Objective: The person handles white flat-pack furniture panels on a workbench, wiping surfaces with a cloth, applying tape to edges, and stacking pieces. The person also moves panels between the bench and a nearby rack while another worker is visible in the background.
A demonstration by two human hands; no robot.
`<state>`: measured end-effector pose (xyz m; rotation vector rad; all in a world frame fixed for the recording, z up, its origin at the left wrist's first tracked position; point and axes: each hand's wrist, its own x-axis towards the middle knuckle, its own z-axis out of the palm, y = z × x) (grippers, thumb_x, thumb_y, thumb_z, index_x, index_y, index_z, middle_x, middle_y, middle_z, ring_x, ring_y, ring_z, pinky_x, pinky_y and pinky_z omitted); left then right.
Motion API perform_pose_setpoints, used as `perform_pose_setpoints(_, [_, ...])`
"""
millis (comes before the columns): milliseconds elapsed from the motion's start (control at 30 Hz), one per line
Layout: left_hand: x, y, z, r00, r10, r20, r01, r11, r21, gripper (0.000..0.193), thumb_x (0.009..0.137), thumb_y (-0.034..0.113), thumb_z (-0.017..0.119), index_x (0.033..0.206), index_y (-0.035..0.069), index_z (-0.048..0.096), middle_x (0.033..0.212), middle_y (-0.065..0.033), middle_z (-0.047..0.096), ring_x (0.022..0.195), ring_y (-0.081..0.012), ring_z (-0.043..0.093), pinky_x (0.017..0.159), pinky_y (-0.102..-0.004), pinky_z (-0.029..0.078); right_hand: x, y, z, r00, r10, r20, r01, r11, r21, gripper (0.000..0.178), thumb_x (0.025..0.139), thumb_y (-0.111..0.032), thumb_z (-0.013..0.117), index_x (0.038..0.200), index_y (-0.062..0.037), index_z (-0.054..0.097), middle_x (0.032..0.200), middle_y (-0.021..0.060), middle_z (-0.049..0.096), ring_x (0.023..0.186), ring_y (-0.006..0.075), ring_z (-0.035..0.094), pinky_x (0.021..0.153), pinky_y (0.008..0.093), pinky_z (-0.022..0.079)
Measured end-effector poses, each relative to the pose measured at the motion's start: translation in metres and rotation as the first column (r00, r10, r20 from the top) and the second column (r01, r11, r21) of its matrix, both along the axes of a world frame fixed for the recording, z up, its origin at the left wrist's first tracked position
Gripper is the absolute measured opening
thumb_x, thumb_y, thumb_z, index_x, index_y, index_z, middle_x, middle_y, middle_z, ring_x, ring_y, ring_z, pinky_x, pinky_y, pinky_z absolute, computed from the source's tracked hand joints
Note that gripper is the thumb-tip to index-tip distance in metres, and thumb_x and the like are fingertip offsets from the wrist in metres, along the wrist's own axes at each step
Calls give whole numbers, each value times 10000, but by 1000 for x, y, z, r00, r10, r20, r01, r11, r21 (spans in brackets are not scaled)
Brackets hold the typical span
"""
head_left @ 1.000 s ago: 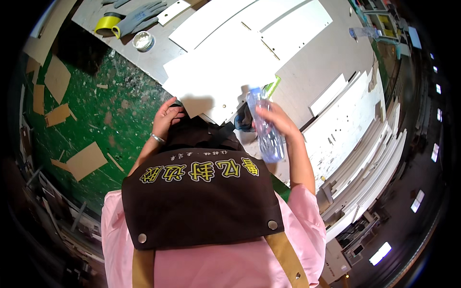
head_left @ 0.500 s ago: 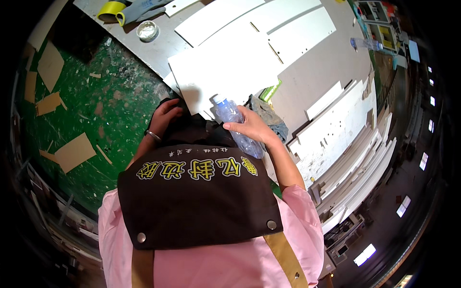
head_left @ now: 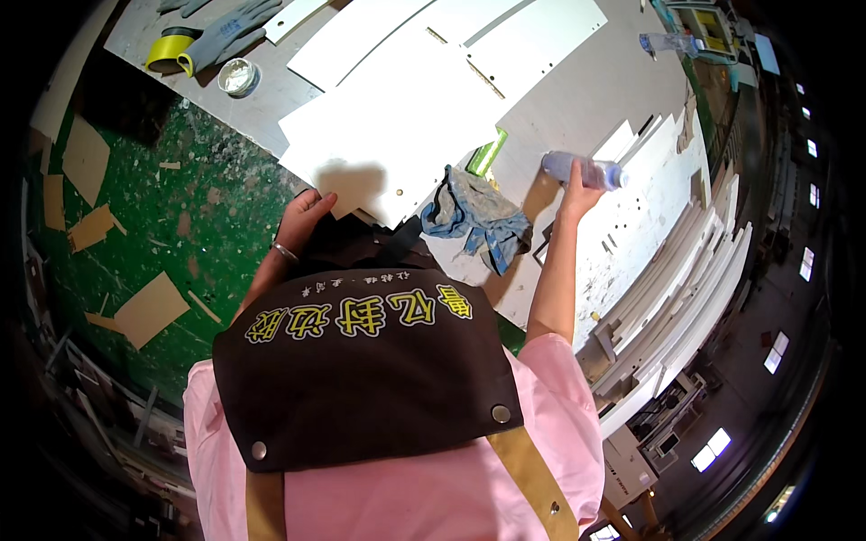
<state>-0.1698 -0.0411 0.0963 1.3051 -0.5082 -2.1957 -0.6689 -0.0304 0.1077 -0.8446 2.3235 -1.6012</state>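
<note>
My right hand [head_left: 585,191] grips a clear plastic bottle [head_left: 566,166] by its side, out over the right part of the table. The bottle lies nearly level, its cap end pointing right. My left hand [head_left: 305,215] hangs at the near edge of the table, beside a white panel [head_left: 361,135] and the front of my dark apron [head_left: 370,379]. Its fingers look loosely bent, with nothing visible in them. Between the hands a crumpled grey-blue cloth or glove [head_left: 478,216] rests on the table, near a green strip-shaped object [head_left: 487,153].
Grey work gloves [head_left: 236,32], yellow tape [head_left: 169,52] and an open tub of white paste [head_left: 238,77] sit at the far left. A second bottle [head_left: 669,42] lies at the far right. Stacked white boards [head_left: 667,298] line the right side. Cardboard scraps [head_left: 149,302] litter the green floor.
My right hand has carried the bottle from in front of my apron out to the right, tipping it sideways. The crumpled cloth is now uncovered. My left hand stays almost in place.
</note>
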Motion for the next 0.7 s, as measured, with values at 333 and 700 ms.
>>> perform_pose_setpoints(333, [3,5,-6,999,-22,45,28,988,-150,264,869,109,625,1088,-25,560,1042,-70,629,951,-127,581,843,-261,453,123,103,22,558,695,-454,-182,636,750,361,750,-185,746,1018,-16,572,1025,135,616,976,255,584,866,371,423])
perform_pose_setpoints(700, [-1,3,-7,999,-28,24,33,969,-243,455,872,80,602,1283,-14,431,1189,-92,557,1084,-161,535,922,-300,431,148,-71,80,861,494,125,-492,869,-47,423,780,-72,637,1189,-41,536,1117,86,578,1003,176,556,866,292,453])
